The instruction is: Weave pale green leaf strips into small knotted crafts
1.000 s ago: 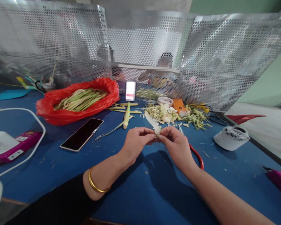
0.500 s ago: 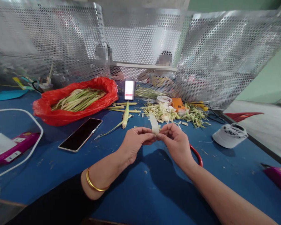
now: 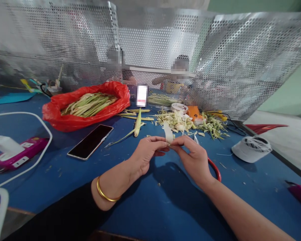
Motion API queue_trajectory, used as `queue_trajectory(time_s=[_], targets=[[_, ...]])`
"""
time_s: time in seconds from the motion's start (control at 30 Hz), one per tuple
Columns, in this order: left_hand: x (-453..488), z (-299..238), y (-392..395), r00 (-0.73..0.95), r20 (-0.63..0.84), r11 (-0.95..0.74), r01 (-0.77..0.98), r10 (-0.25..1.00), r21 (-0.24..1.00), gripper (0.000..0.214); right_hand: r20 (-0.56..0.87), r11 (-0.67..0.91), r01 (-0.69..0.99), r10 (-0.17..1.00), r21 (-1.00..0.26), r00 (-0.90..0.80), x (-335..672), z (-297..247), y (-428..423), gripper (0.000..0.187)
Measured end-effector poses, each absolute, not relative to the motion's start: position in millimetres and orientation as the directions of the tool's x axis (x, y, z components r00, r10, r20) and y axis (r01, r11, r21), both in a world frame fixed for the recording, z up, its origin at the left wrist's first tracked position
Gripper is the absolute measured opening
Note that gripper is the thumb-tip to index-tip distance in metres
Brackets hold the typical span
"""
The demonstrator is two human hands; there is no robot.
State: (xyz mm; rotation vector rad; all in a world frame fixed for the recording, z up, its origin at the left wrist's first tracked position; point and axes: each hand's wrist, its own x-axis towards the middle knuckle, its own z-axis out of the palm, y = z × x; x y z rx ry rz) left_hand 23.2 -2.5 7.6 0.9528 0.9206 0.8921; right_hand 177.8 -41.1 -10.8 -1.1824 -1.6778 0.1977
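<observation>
Your left hand [image 3: 147, 152] and right hand [image 3: 194, 157] pinch a pale strip [image 3: 168, 133], fingertips [image 3: 163, 145] close together, stretched forward over the table [image 3: 140, 207].

We look from a single camera worn on the head, facing forward and tilted down over the blue table [image 3: 140, 207]. The forearms [image 3: 228, 194] enter from the bottom, close to us, and the left hand [image 3: 148, 150] and right hand [image 3: 193, 157] meet near the middle of our view. Beyond them we see across the tabletop to a metal screen [image 3: 155, 43] full of holes, which spans most of the upper part. At the right we catch the floor [image 3: 266, 116] and a green wall [image 3: 288, 92].
</observation>
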Motion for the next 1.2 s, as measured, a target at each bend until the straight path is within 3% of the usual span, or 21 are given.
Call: queue_trajectory(time_s=[0.53,0.7,0.97,1.07,1.2], targets=[[27.6,5.6,-7.4,0.285,-0.049,0.102,-0.173,0.957,0.98,0.011,0.423,0.325,0.39,0.885,-0.861,0.195,170.8,-7.9,-43.6,0.006],[28.2,6.4,-8.9,0.29,-0.039,0.081,-0.136,0.956,0.987,0.013,0.381,0.318,0.27,0.897,-0.909,0.226,171.9,-10.1,-40.4,0.017],[27.7,9.3,-9.5,0.272,0.014,0.006,-0.071,0.962,0.997,0.006,0.372,0.317,0.253,0.903,-0.914,0.216,171.9,-9.5,-38.4,0.018],[26.7,7.1,-8.3,0.281,-0.069,0.1,-0.095,0.957,0.99,0.011,0.401,0.346,0.286,0.901,-0.894,0.166,172.6,-12.2,-38.3,0.012],[25.2,5.3,-7.5,0.287,-0.188,0.242,-0.169,0.939,0.955,0.015,0.524,0.424,0.472,0.845,-0.773,0.101,174.8,-14.6,-40.2,0.005]])
